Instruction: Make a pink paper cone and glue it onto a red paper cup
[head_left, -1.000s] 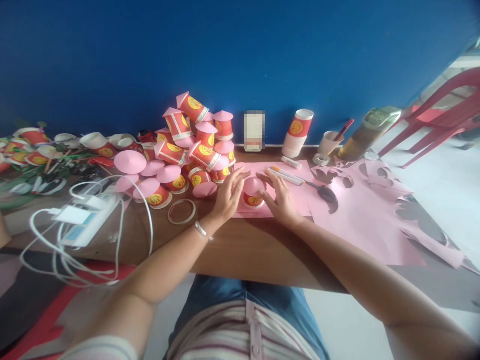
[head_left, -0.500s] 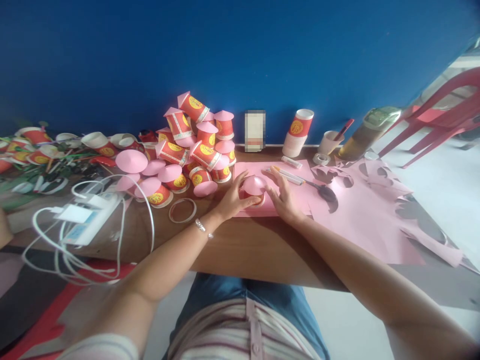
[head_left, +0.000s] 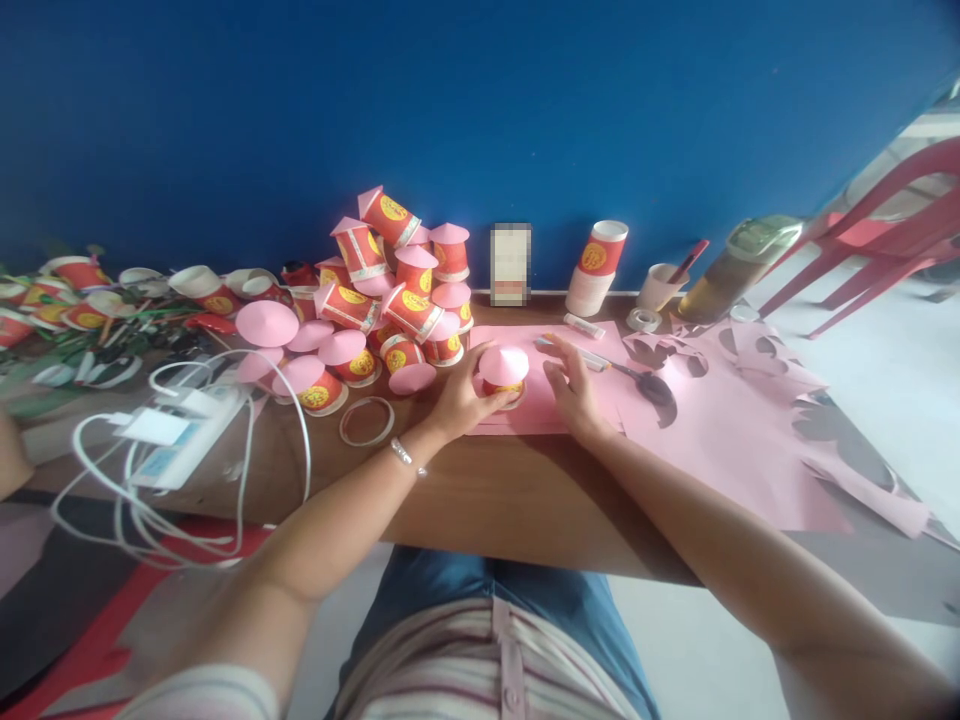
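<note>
My left hand (head_left: pixel 463 398) is closed around the side of a red paper cup (head_left: pixel 501 388) topped by a pink paper cone (head_left: pixel 503 366). The cup stands upright over pink paper sheets (head_left: pixel 540 412); whether its base touches them I cannot tell. To its right, my right hand (head_left: pixel 571 388) is apart from the cup, its fingers spread and curved with nothing in them. Near those fingers lie a slim white pen-like item (head_left: pixel 592 360) and dark-handled scissors (head_left: pixel 654 388). Left of my left hand is a pile of red cups with pink cone tops (head_left: pixel 411 308).
A tape ring (head_left: pixel 366 421) and a white power strip with tangled cables (head_left: pixel 184 440) lie at left. Stacked cups (head_left: pixel 596 268), a tape roll (head_left: pixel 643 318), a cup holding a red pen (head_left: pixel 663 286) and a bottle (head_left: pixel 739 268) stand behind. Cut pink paper (head_left: pixel 720 450) covers the right.
My right hand has drawn away from the cone to the right, and its fingers have come off it. My left hand still holds the cup, which has shifted slightly left.
</note>
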